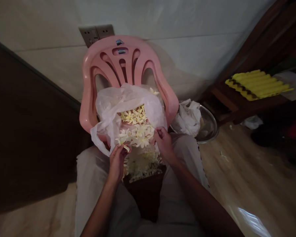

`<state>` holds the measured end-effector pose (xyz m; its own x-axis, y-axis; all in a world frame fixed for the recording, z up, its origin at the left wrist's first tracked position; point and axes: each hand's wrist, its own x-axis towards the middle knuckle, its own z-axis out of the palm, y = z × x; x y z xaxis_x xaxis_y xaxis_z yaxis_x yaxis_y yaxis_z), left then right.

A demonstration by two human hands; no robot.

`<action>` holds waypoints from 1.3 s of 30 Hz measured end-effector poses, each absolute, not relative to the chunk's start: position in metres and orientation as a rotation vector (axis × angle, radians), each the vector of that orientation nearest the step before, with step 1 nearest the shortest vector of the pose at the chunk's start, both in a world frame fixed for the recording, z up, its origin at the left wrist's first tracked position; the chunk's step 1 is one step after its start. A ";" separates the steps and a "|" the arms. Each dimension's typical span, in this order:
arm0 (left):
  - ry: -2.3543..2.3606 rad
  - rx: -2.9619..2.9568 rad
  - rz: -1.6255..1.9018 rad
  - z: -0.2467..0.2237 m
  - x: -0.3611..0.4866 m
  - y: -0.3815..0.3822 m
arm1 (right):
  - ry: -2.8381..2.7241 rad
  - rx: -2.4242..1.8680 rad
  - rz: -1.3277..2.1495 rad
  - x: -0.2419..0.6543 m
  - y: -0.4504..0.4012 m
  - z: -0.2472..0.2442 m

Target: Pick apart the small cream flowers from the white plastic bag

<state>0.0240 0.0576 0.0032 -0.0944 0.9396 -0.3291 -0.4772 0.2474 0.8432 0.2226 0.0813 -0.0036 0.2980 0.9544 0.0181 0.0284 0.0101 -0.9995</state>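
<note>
A bunch of small pale yellow-white flowers (pixel 135 136) lies between my hands, at the mouth of a translucent white plastic bag (pixel 111 105). More flowers (pixel 133 116) show inside the bag, and a further heap (pixel 140 164) sits lower down on a dark brown tray or board (pixel 146 194) across my lap. My left hand (pixel 117 163) grips the lower left edge of the bunch. The fingertips of my right hand (pixel 164 144) pinch its right edge. The bag rests on the seat of a pink plastic chair (pixel 118 56).
A double wall socket (pixel 96 34) is behind the chair. To the right, a steel bowl (pixel 207 126) holds crumpled white plastic (pixel 187 118). A dark wooden seat (pixel 239 98) carries a yellow ridged mat (pixel 256 85). A dark panel (pixel 27 115) stands at left, above a wood-look floor (pixel 251 181).
</note>
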 end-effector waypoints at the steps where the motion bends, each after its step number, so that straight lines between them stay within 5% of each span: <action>1: 1.100 0.548 1.299 0.003 0.024 0.057 | -0.994 -1.345 0.952 0.223 0.082 -0.003; 9: 1.147 0.576 1.276 0.002 0.025 0.057 | -1.077 -1.296 1.017 0.219 0.078 -0.002; 25: 1.099 0.670 1.034 -0.008 0.028 0.049 | -1.192 -0.977 1.683 0.200 0.067 0.009; 39: 1.005 0.571 1.039 -0.004 0.032 0.048 | -0.888 -1.065 1.568 0.206 0.077 -0.002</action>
<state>0.0321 0.0475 -0.0038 0.1498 0.9019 -0.4052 -0.4348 0.4282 0.7922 0.2063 0.0773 -0.0017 -0.1113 0.9727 -0.2038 -0.3254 -0.2294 -0.9173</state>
